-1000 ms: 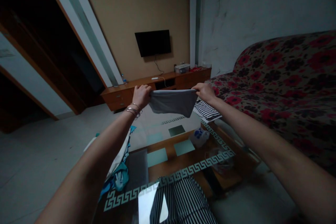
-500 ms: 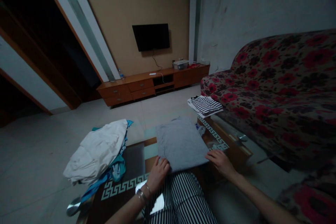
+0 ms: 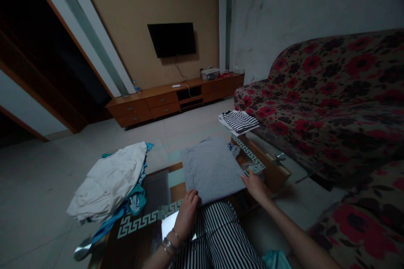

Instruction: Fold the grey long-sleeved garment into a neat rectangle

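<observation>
A folded grey garment [image 3: 213, 168] lies flat on the coffee table [image 3: 139, 228], its near edge reaching out over my striped trousers. My left hand [image 3: 189, 208], with bracelets at the wrist, has its fingers closed over the near left corner of the garment. On the opposite side, my right hand [image 3: 256, 187] grips the right edge near the front corner with thumb and fingertips. Left of the garment sits a loose heap of clothes, a white garment [image 3: 110, 178] on top and blue pieces [image 3: 135, 201] poking out beneath. Folded striped clothes [image 3: 240, 121] are stacked at the table's far right end.
A flowered sofa [image 3: 315, 88] runs along the right. Beyond the tiled floor stands a low wooden cabinet [image 3: 160, 105] under a wall-mounted television [image 3: 173, 40]. A bright white object [image 3: 168, 223] lies by my left wrist, and a clear plastic bag [image 3: 235, 150] behind the garment.
My right hand has shifted slightly up along the garment's right edge. The left hand stays at its corner. The whole view has drifted, and some teal cloth now shows at the bottom.
</observation>
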The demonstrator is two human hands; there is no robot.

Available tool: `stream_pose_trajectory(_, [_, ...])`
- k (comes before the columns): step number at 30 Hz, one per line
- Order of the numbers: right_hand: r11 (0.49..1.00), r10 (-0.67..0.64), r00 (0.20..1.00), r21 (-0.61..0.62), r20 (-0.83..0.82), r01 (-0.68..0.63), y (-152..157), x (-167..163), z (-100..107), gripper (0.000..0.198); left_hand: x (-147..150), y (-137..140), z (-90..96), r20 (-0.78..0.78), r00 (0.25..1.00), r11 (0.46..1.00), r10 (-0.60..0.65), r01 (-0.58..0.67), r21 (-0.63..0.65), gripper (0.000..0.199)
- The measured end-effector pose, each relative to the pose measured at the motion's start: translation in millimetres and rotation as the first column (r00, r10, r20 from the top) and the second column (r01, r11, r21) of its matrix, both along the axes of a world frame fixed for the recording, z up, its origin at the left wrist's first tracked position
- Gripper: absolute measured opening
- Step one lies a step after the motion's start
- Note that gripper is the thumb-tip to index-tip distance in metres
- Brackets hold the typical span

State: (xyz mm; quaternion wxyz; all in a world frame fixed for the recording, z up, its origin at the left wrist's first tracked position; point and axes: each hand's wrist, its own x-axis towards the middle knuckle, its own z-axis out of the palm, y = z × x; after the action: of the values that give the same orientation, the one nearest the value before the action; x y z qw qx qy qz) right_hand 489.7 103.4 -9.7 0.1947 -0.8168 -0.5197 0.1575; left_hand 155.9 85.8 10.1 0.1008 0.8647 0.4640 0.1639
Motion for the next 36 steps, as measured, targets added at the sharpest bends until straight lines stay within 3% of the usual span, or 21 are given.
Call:
stream_pose_trajectory(3, [0.998, 0.045, 0.999, -0.034, -0.021, -0.046, 6.2, -2.0, 6.3, 0.038, 1.4, 1.2, -0.3, 0.044, 0.999, 1.000, 0.001, 0.000, -0.022, 0.049])
stream_pose_trajectory(8, [0.983, 0.136, 0.990, 0.128, -0.045, -0.129, -0.7, 4.7, -2.0, 0.026, -0.1, -3.6, -3.0, 0.078, 0.997, 1.000, -0.027, 0.027, -0.002, 0.044])
stream_pose_trajectory(11, [0.973, 0.125, 0.992, 0.194, 0.000, -0.122, -1.4, 9.1, -3.7, 0.019, -0.6, -9.8, -1.0, 0.085, 0.996, 0.999, -0.036, 0.033, 0.029, 0.029])
stream_pose_trajectory(14, [0.925, 0.164, 0.986, 0.355, -0.041, -0.139, -1.2, 16.0, -5.4, 0.014, 1.3, -16.2, 3.8, 0.077, 0.997, 0.999, -0.003, 0.001, 0.035, 0.013])
stream_pose_trajectory(17, [0.877, 0.158, 0.986, 0.467, -0.060, -0.112, -9.3, 23.3, -13.2, 0.017, 5.3, -22.6, 7.5, 0.103, 0.994, 0.998, 0.036, -0.040, 0.040, 0.013])
stream_pose_trajectory(22, [0.935, 0.091, 0.994, 0.340, 0.053, -0.104, -29.3, 26.1, -27.0, 0.025, 10.6, -31.4, 5.8, 0.173, 0.981, 0.994, 0.088, -0.098, 0.049, 0.020])
stream_pose_trajectory(25, [0.945, 0.097, 0.991, 0.305, 0.091, -0.120, -33.2, 25.2, -28.1, 0.027, 10.9, -33.4, 1.6, 0.225, 0.968, 0.992, 0.107, -0.118, 0.035, 0.021])
stream_pose_trajectory(28, [0.947, 0.107, 0.988, 0.291, 0.113, -0.136, -34.9, 25.7, -27.2, 0.027, 11.1, -33.3, -2.4, 0.305, 0.930, 0.975, 0.202, -0.219, 0.022, 0.017])
stream_pose_trajectory(32, [0.969, 0.079, 0.983, 0.221, 0.163, -0.114, -39.4, 25.7, -19.9, 0.026, 12.1, -33.3, -2.4, 0.331, 0.901, 0.956, 0.282, -0.293, -0.015, 0.016])
stream_pose_trajectory(36, [0.997, 0.072, 0.972, 0.021, 0.226, -0.078, -35.4, 20.8, 1.3, 0.013, 9.9, -33.4, 1.0, 0.317, 0.911, 0.964, 0.266, -0.259, -0.065, 0.018])
